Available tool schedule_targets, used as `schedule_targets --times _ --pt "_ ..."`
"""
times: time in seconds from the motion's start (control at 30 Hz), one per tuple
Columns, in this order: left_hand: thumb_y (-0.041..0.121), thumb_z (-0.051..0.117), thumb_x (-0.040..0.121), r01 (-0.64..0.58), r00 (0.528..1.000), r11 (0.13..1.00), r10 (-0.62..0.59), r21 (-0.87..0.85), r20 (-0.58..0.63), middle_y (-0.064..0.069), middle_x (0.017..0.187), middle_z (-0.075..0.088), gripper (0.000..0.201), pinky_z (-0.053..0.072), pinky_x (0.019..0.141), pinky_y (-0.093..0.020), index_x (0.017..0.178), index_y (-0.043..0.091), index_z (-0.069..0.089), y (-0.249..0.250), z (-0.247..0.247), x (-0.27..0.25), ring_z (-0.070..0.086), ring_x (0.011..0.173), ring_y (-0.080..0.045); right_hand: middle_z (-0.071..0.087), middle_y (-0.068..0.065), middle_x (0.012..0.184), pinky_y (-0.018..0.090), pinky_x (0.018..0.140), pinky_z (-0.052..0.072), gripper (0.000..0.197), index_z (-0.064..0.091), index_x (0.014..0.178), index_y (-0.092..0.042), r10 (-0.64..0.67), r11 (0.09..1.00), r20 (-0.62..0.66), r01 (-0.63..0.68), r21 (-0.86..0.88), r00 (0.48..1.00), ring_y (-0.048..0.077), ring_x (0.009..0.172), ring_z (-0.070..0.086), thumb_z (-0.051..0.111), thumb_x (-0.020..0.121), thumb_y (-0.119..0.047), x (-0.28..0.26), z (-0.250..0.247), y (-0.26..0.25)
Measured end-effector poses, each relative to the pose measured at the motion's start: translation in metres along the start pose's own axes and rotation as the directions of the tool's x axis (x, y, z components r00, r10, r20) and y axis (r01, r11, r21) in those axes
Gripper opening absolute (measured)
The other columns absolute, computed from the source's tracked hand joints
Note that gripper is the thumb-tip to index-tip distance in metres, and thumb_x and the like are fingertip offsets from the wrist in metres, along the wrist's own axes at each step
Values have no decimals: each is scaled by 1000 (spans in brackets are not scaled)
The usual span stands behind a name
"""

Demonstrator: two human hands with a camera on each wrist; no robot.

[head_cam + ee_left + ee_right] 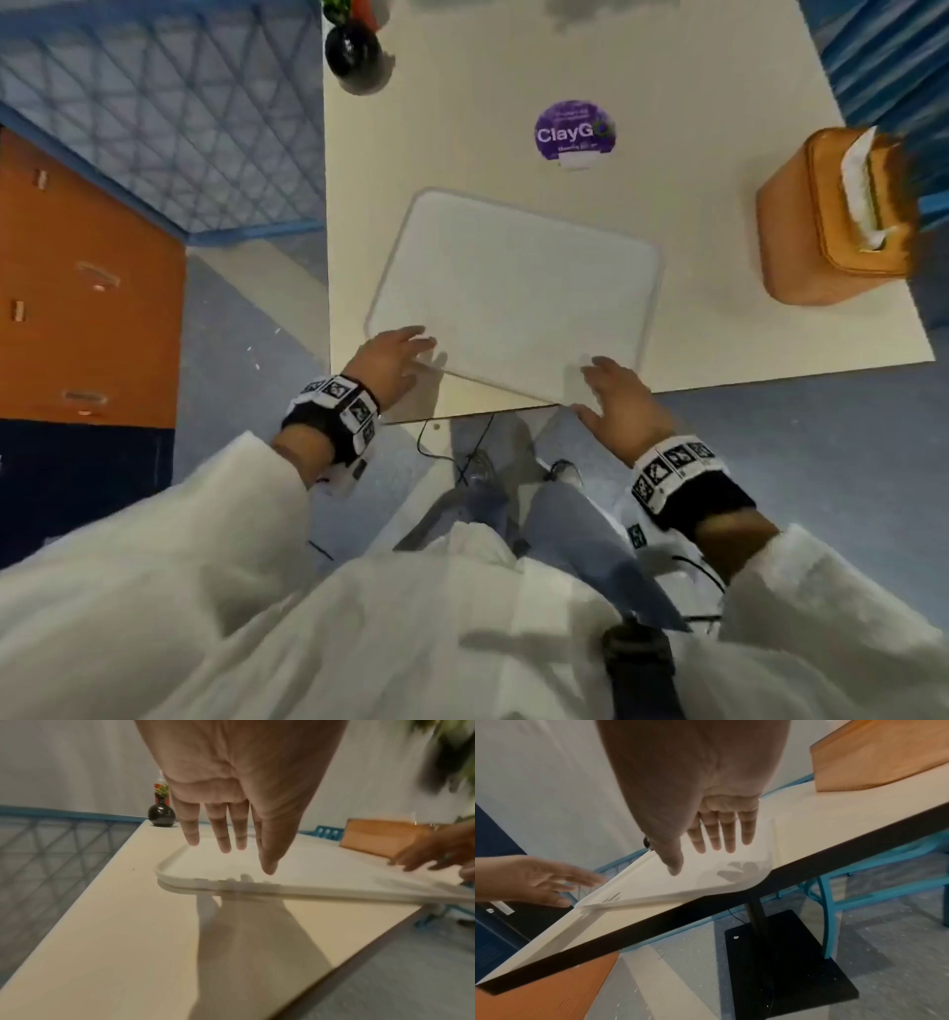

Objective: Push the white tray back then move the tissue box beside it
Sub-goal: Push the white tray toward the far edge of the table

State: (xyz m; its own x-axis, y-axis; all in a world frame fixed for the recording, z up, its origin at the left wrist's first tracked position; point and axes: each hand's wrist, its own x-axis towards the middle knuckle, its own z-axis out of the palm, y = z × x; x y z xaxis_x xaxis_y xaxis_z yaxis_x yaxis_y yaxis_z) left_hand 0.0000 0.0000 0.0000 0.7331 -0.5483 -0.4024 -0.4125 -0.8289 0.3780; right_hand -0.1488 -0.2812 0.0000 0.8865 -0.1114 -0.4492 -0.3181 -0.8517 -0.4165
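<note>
A white rimmed tray (513,288) lies askew on the cream table (462,128), its near right corner at the table's front edge. My left hand (393,354) hovers over the tray's near left corner (164,871) with straight fingers (223,841), just above the surface. My right hand (616,395) reaches over the near right corner (731,888), its fingers (729,837) spread flat and holding nothing. The tan tissue box (837,221) stands at the table's right edge, a white tissue poking from its top; it also shows in the left wrist view (380,835) and right wrist view (875,758).
A black round vase (354,51) with a plant stands at the table's far left corner. A purple round sticker (572,131) lies beyond the tray. An orange cabinet (77,288) stands left of the table. Blue chair frames (859,882) stand behind the table's black pedestal.
</note>
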Motion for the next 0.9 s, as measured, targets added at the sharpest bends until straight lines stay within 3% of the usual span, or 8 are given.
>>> schedule_targets --times 0.1,0.2,0.3,0.43,0.63,0.9 --pt "15 65 84 -23 994 993 10 118 108 -8 154 34 59 27 118 -47 140 12 45 0 -7 24 39 137 -29 4 15 161 35 123 10 67 17 149 -3 73 997 96 -73 -3 993 27 148 8 50 96 -29 16 10 -16" --pt "16 63 87 -26 986 993 6 118 168 -9 151 39 52 32 114 -44 136 10 49 -3 -9 34 42 133 -31 -6 17 160 38 124 5 69 10 149 -3 145 989 156 -146 -4 977 30 149 -3 49 97 -26 23 22 -25" --pt "15 64 87 -15 984 995 -3 101 181 -7 156 31 59 29 118 -41 142 12 43 -15 -4 37 31 142 -28 -7 19 160 39 123 6 64 10 149 -2 163 987 154 -160 -34 975 32 148 -5 45 99 -22 25 24 -26" --pt "9 63 87 -51 983 996 38 71 177 -10 157 28 60 23 121 -40 143 11 40 -24 2 42 28 143 -30 -7 19 160 40 123 8 64 10 149 -2 180 984 196 -173 -50 964 32 148 -5 44 99 -21 29 21 -26" --pt "12 55 92 -20 979 992 -7 128 205 -7 160 18 61 15 123 -37 148 13 30 -13 -7 68 18 146 -28 -8 18 160 41 123 12 65 11 149 -2 215 976 192 -203 -79 958 32 148 -5 47 98 -18 53 6 -21" --pt "6 52 93 -24 982 985 -9 172 189 -13 158 22 56 17 119 -35 145 5 33 17 -38 125 24 144 -30 -6 17 160 42 122 16 64 14 149 -2 194 978 157 -178 -111 968 32 149 -3 48 97 -19 107 -36 1"
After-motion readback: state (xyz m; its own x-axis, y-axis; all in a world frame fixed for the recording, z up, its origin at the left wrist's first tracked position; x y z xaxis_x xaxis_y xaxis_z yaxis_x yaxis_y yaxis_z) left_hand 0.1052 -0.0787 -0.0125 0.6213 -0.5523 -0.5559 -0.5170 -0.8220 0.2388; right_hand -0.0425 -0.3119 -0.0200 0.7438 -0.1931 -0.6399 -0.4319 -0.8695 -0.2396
